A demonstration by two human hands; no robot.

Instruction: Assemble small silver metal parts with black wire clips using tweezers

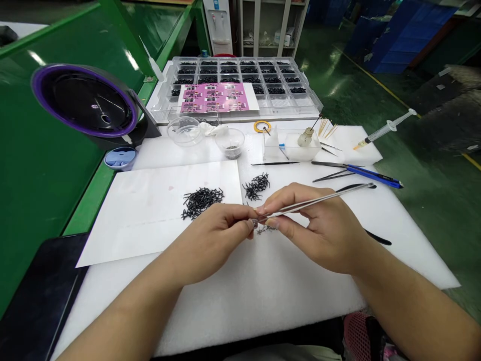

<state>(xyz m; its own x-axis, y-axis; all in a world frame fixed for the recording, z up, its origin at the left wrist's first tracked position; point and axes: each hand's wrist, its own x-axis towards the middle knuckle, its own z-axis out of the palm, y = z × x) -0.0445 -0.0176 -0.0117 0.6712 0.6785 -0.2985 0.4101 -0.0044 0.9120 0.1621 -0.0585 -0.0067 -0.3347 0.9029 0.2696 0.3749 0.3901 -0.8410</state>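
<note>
My right hand (315, 220) grips a pair of silver tweezers (319, 200), whose tips point left toward my other hand. Pinched closed, my left hand (221, 230) meets the tweezer tips and has something tiny between thumb and forefinger that I cannot make out. Just below the fingertips lies a scatter of tiny metal bits (266, 228) on the white foam sheet (259, 286). Left of my hands, a heap of short black bent pieces (203, 201) rests on white paper (150, 200). A smaller pile of black pieces (256, 186) lies beyond my fingers.
A compartment tray (278, 103) filled with black pieces stands at the back, a pink printed sheet (214, 98) on it. Round clear dishes (230, 143), a syringe (387, 128), a blue cutter (376, 175) and dark tweezers (334, 175) lie around. A black-purple fan (86, 103) stands left.
</note>
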